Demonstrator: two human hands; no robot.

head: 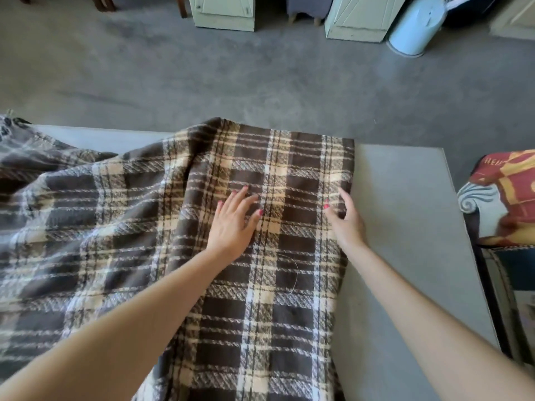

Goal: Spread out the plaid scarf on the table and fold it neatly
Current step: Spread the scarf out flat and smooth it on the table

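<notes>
Table (399, 215): grey, right edge bare.
Plaid scarf (289, 299): covered the rest.
Floor (231, 82): grey carpet.
Left hand (234, 224), right hand (346, 219): fingers released, flat on scarf.

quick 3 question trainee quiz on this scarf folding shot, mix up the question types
1. True or false: the left hand lies flat, palm down, on the brown and cream plaid wool scarf.
2. Multiple choice: where is the right hand? A) at the scarf's right edge B) on the pale blue metal bin C) on the grey floor
3. Fill in: the rumpled, unsmoothed part of the scarf lies to the person's ____.

Key: 1 true; 2 A; 3 left. Bare grey table shows to the right of the scarf.
</notes>
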